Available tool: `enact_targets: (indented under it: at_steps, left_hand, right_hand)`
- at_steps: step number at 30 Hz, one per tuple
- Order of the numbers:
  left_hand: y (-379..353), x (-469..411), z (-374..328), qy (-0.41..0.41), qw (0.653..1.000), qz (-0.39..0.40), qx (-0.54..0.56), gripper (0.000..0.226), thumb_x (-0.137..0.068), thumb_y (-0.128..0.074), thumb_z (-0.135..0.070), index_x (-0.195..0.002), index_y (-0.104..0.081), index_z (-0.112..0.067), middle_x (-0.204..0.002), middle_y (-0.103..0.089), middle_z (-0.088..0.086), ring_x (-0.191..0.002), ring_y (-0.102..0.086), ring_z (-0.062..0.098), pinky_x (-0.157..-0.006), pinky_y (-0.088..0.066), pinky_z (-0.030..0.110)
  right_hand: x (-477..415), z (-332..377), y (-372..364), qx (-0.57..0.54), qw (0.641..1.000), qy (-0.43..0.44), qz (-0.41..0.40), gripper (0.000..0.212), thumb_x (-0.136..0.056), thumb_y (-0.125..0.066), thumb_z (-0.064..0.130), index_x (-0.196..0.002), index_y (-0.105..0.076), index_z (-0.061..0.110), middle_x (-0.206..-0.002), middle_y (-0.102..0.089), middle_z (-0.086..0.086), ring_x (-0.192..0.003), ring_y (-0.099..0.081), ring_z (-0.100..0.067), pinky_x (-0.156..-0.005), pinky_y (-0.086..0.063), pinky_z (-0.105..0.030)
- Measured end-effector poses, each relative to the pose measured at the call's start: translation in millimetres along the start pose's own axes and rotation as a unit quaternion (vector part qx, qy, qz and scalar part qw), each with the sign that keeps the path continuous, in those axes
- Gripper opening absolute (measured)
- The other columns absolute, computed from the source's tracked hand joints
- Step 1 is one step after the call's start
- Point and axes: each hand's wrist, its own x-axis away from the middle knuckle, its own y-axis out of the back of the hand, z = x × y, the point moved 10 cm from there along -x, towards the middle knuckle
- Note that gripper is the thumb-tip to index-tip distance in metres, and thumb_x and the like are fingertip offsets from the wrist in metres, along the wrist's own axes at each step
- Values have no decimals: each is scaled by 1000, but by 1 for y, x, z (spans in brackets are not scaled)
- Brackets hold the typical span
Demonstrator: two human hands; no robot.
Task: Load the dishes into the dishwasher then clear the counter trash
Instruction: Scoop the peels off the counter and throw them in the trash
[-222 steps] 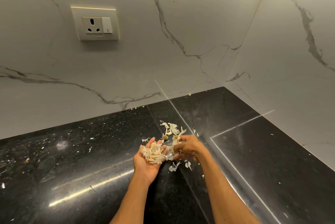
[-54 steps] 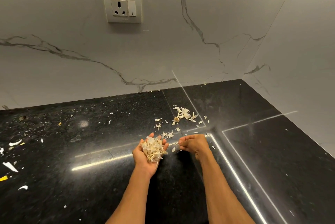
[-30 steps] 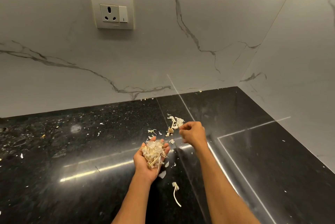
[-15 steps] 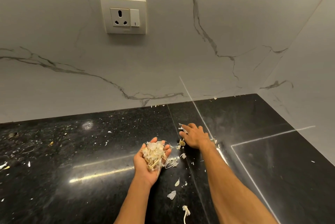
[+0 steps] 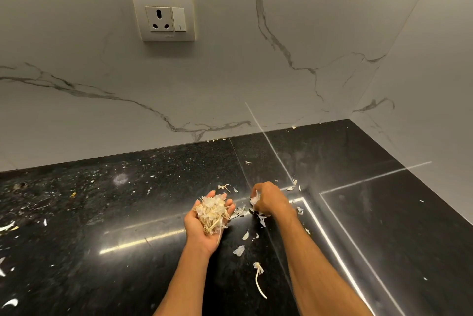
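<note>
**Counter trash: papery peels scooped by hand**

Left hand (image 5: 207, 226) is palm up over the middle of the black counter (image 5: 122, 215), toward its front edge. Its fingers are loosely cupped, not clenched, making a bowl for a heap of dry peels (image 5: 212, 212). Right hand (image 5: 270, 203) is just beside it, knuckles up and fingers curled, pinching a small wad of the same peels against the counter near the slab seam.

More is left on the counter:
- loose flakes (image 5: 239, 250) just in front of the hands
- a stringy stem (image 5: 259, 281) nearer the front edge
- specks along the back edge under the backsplash (image 5: 256, 72)
- white bits at the far left edge

A wall socket (image 5: 163, 18) sits above. No dishes, dishwasher or bin in view.

Handling (judgement): the peels are near weightless, thin, brittle and springy. They likely crumble if squeezed and drift or spill with a fast move. The polished stone gives flat flakes little edge to catch. Better to rake them into a pile with the fingertips and pinch the clump than to pick single pieces. Take the stem by its thicker end. Keep the cupped palm level and low, since the heap already looks full
</note>
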Motion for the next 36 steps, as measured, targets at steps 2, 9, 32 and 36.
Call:
enact_targets:
  at_steps: [2,9,32,36]
  left_hand:
    - [5,4,1,0,1000,-1,-5,42,-101,-32,-30,-113,-61,-3,-113,-62,30,-90,-61,45,-69,-58,55]
    - [13,13,10,7,1000,2,-14,43,-100,-33,-32,-111,-62,-2,-113,-61,28,-91,-61,44,-72,-58,55]
    - [7,43,33,36,995,10,-87,44,-98,-33,-33,-108,-67,-7,-83,-69,15,-71,-66,27,-60,-54,35]
    - [10,37,31,35,997,13,-72,41,-95,-36,-30,-107,-66,-5,-88,-69,18,-77,-67,32,-69,-53,42]
  right_hand:
    - [10,-2,-1,-8,1000,-15,-14,20,-86,-61,4,-99,-68,17,-105,-70,-7,-92,-66,-23,-86,-56,-38]
    - [37,-11,-14,-54,993,-66,-76,11,-87,-57,11,-88,-67,6,-91,-72,-14,-85,-69,-29,-76,-58,-37]
    - [94,80,-26,-186,978,-61,74,22,-76,-77,3,-95,-70,10,-100,-71,-13,-87,-72,-26,-79,-61,-42]
    - [99,89,-19,-173,979,-51,98,47,-77,-79,10,-121,-60,12,-111,-66,-15,-87,-72,-30,-72,-62,-45]
